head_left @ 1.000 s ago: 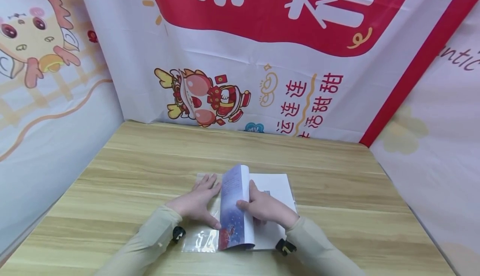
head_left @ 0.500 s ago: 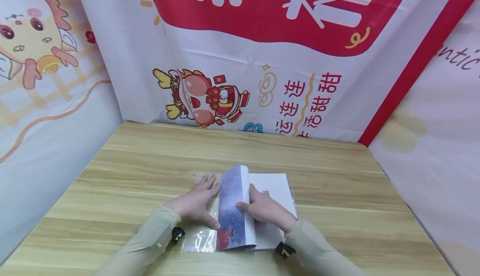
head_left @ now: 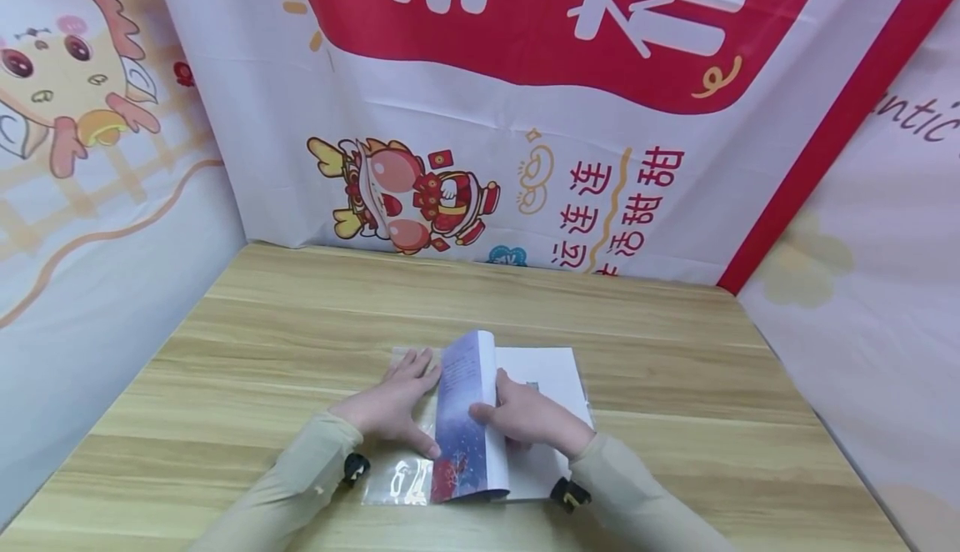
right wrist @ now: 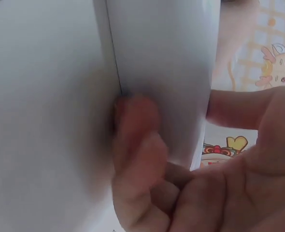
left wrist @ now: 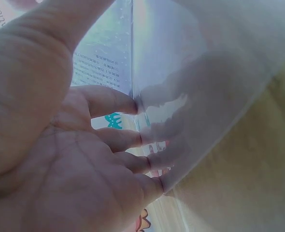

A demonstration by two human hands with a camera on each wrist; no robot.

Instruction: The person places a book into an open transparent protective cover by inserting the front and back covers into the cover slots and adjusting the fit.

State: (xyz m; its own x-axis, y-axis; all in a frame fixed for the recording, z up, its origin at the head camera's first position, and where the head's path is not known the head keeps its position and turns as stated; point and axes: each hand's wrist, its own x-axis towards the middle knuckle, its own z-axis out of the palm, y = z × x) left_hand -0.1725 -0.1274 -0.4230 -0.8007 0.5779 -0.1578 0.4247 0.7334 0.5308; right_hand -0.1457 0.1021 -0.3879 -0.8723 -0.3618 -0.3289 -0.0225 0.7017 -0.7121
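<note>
A thin book lies near the front of the table. Its blue-purple printed cover (head_left: 461, 419) is raised and curled, with lines of text above and a red picture at the bottom. My right hand (head_left: 536, 414) pinches this cover between the thumb and the fingers; in the right wrist view the fingers (right wrist: 140, 145) lie behind the white side of it. A white page (head_left: 543, 364) shows to the right. Spread fingers of my left hand (head_left: 393, 410) press on a clear plastic sheet (head_left: 397, 481) beside the book, the thumb touching the cover's left edge.
The wood-grain table (head_left: 300, 327) stretches around the book. Printed cloth hangs behind it, with a cartoon dragon (head_left: 412, 193), and more cloth closes in both sides. Each wrist carries a small black device, such as the left one (head_left: 356, 469).
The raised cover has shifted very slightly to the left along with the right hand. The left hand stays in place on the plastic sheet.
</note>
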